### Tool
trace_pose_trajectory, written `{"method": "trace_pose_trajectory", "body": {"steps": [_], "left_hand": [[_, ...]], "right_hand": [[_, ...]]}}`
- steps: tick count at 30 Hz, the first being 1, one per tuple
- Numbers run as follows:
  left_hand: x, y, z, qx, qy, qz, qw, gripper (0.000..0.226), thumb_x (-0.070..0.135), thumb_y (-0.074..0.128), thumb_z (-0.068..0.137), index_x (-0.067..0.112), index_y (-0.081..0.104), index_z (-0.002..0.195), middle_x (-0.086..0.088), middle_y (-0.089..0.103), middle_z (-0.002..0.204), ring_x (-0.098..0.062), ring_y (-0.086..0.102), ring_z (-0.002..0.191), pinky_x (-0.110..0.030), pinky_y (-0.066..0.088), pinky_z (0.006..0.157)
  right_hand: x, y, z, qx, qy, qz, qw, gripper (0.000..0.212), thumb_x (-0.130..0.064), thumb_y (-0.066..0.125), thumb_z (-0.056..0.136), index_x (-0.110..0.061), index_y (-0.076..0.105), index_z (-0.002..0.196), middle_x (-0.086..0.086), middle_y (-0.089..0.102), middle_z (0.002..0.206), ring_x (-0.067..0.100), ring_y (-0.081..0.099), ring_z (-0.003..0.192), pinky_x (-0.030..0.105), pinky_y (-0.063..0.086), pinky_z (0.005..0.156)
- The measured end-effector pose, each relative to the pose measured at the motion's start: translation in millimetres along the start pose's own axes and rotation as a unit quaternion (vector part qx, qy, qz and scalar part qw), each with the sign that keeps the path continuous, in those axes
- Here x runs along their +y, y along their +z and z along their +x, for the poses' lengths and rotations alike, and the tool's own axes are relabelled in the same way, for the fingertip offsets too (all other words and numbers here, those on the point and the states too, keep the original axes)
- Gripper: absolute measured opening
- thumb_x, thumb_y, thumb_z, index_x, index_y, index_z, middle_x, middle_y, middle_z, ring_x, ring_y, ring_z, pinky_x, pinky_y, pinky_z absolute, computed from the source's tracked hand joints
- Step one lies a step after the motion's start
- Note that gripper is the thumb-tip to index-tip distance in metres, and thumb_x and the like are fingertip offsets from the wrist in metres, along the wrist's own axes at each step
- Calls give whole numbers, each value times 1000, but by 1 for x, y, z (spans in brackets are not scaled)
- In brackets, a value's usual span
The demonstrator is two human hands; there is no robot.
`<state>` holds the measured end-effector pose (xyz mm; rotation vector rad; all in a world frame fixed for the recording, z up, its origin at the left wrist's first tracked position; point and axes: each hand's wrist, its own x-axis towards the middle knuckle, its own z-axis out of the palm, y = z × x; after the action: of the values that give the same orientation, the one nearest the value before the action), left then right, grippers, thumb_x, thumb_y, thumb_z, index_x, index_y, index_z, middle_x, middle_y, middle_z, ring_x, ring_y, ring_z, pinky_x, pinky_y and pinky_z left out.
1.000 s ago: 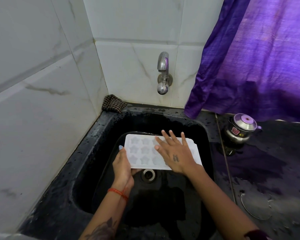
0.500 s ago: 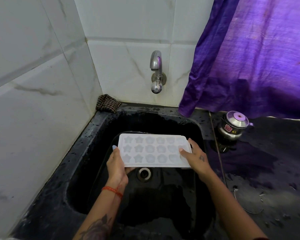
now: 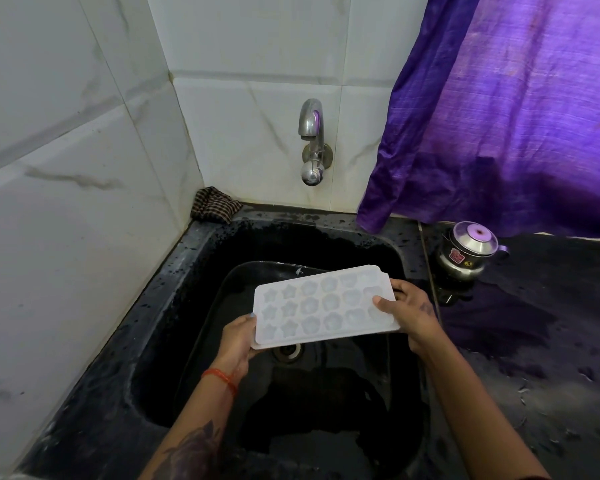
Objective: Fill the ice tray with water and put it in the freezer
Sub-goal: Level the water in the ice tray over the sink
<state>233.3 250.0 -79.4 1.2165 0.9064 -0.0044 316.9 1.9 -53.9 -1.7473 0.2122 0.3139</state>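
White marble tiles behind, black wet counter (image 3: 551,358) around, black sink (image 3: 174,306) below. Held over that sink, above the drain (image 3: 288,351): white ice tray (image 3: 323,306), with star and round cells, slightly tilted, right end higher. Cannot tell from this view if water already stands in the cells.

Gripped at both short ends. Left hand (image 3: 238,341) closed on the left end, thumb on the rim, fingers hidden under. Right hand (image 3: 411,310) closed on the right end, thumb on top near the corner cells, fingers curled round the edge.

Probably light plastic, maybe a little bendy, and wet, so slippery. Heavier once full, and likely to sag or twist if held by one end only. Better to keep hold at the two short ends, thumbs on the flat rim and not in the cells, and to carry level; any tilt probably spills.

Directly behind, on the wall: steel tap (image 3: 310,133), no water running from it. Left back corner: checked cloth (image 3: 215,206), well apart. Right: purple curtain (image 3: 499,116) hanging down to the counter, and near the sink edge a small steel pot (image 3: 468,251) with lid. Pot and curtain close to the right hand, so possible to bump when swinging the tray out to that side.
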Motion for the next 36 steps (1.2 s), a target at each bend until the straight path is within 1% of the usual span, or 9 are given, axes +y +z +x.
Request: {"method": "trace_pose_trajectory", "body": {"steps": [3, 6, 9, 11, 16, 21, 26, 31, 36], "left_hand": [[-1, 3, 2, -9, -8, 54, 998, 16, -6, 44, 93, 0, 60, 91, -11, 63, 81, -19, 61, 63, -19, 51, 41], [-5, 5, 10, -14, -16, 92, 996, 21, -7, 45, 93, -2, 61, 105, -16, 65, 95, -19, 61, 70, -25, 54, 46], [-9, 8, 15, -25, -27, 114, 993, 23, -6, 44, 93, 1, 62, 105, -11, 66, 88, -18, 62, 73, -27, 52, 54], [-10, 11, 15, -30, -34, 114, 992, 22, -5, 41, 95, 1, 61, 103, -10, 65, 84, -18, 62, 72, -25, 53, 49], [-13, 14, 19, -32, -36, 104, 993, 22, -5, 39, 96, -2, 60, 95, -19, 64, 96, -20, 62, 70, -19, 51, 39], [-16, 15, 24, -45, -39, 103, 993, 22, -6, 40, 95, -7, 59, 108, -20, 64, 95, -22, 62, 70, -19, 52, 41], [-18, 16, 23, -67, -41, 99, 992, 24, -6, 39, 95, 0, 61, 87, -14, 66, 82, -15, 66, 56, -20, 51, 42], [-20, 18, 25, -74, -48, 90, 992, 22, -2, 39, 96, -1, 58, 106, -14, 66, 94, -21, 64, 73, -22, 54, 48], [-20, 20, 24, -90, -57, 91, 990, 23, 2, 42, 97, 4, 57, 115, -11, 66, 100, -20, 63, 80, -31, 51, 70]], "right_hand": [[-3, -1, -1, 16, -12, -16, 1000, 30, -3, 71, 81, -17, 61, 106, 4, 69, 99, 26, 68, 91, 43, 55, 84], [-7, -1, -1, 28, -31, -33, 999, 31, -4, 71, 80, -15, 61, 107, 5, 70, 98, 26, 68, 89, 47, 55, 85], [-13, 1, -1, 46, -47, -75, 995, 38, -9, 73, 78, -13, 60, 114, 7, 70, 103, 27, 68, 91, 49, 55, 85], [-18, 2, -2, 59, -56, -110, 991, 42, -11, 73, 78, -13, 60, 118, 6, 69, 105, 26, 67, 93, 47, 54, 87], [-26, 3, -4, 73, -62, -151, 984, 43, -14, 74, 79, -14, 59, 120, 7, 68, 106, 25, 66, 94, 46, 53, 88], [-32, 6, -9, 80, -85, -172, 978, 42, -15, 73, 79, -12, 60, 119, 2, 66, 100, 24, 65, 95, 45, 52, 89], [-38, 9, -12, 79, -100, -190, 974, 37, -16, 71, 81, -15, 61, 117, 2, 67, 102, 22, 65, 95, 40, 53, 87], [-44, 11, -15, 80, -117, -210, 967, 37, -17, 69, 83, -17, 61, 119, 2, 68, 109, 22, 64, 100, 38, 51, 89], [-47, 14, -17, 87, -139, -196, 967, 35, -16, 71, 81, -19, 63, 114, -1, 69, 109, 20, 64, 102, 40, 51, 91]]}}
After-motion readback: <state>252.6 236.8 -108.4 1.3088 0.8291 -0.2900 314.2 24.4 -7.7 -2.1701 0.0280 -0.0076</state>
